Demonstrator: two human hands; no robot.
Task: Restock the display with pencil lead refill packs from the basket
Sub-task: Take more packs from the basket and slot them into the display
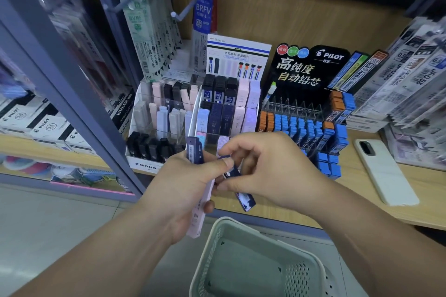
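Pinching a slim, glossy navy plastic lead refill pack (246,200) in the right hand (270,169), long axis slanting toward lower right, beside the left hand (183,190) clutching flat pale pink and navy packs (200,214), just below the white tiered cardboard display (237,47) at frame centre, above the pale green perforated plastic basket (231,220).

most of the pink pack (198,220) is buried under the fingers of the left hand (183,190), only its bottom end sticks out below them. the navy pack (245,200) pinched by the right hand (268,169) is half covered, label too blurry to read. basket (213,241) below the fingers gets chopped by the bottom edge, hanging packets (79,38) up-left of them are smeared
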